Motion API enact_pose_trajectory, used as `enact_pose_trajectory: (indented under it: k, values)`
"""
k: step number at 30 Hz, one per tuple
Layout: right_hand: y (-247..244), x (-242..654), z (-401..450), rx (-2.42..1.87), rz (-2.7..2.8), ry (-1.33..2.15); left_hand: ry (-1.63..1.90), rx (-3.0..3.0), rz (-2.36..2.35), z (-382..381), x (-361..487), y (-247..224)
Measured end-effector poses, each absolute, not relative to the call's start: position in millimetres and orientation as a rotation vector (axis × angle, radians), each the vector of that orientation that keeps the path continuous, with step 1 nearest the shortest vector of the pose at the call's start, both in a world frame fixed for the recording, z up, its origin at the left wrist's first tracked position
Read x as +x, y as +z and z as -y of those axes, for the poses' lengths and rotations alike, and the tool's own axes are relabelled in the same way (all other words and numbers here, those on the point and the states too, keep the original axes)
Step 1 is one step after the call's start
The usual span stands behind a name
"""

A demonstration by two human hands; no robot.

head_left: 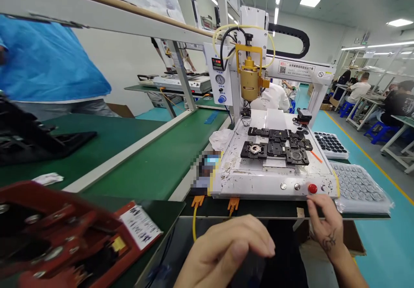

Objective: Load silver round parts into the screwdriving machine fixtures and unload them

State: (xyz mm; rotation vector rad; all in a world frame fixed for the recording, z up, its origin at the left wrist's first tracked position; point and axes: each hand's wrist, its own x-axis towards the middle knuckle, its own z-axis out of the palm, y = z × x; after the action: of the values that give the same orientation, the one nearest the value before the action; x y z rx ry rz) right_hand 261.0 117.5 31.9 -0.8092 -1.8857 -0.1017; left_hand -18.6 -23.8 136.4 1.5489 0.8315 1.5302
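Note:
My left hand (226,251) hangs in front of the bench edge, its fingers loosely bent and the thumb apart from the fingertips. Nothing shows in it. My right hand (326,221) is at the front edge of a white benchtop machine (252,184), just below its red push button (312,188). Its thumb and fingertips come together, and whether anything is between them is hidden. On the machine's bed lie several black fixture blocks (276,148). A round metallic part (255,149) sits in the left front block. Above the bed hangs a gold-coloured dispensing head (250,79).
A red clamp-like device (74,236) fills the lower left. Green conveyor belting (155,154) runs along the left. Clear-covered trays of round parts (359,184) stand at the right. Orange connectors (233,204) stick out in front. A person in blue (51,59) stands across the line.

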Motion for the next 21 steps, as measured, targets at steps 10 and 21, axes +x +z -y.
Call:
enact_pose_trajectory:
  k: [10,21]
  values:
    - [13,203,-141,-0.712,2.180,-0.589,1.942,1.347,-1.701,-158,-114,121]
    - [-4,203,-155,-0.615,2.116,-0.750,1.603,1.283,-1.913,-367,-164,120]
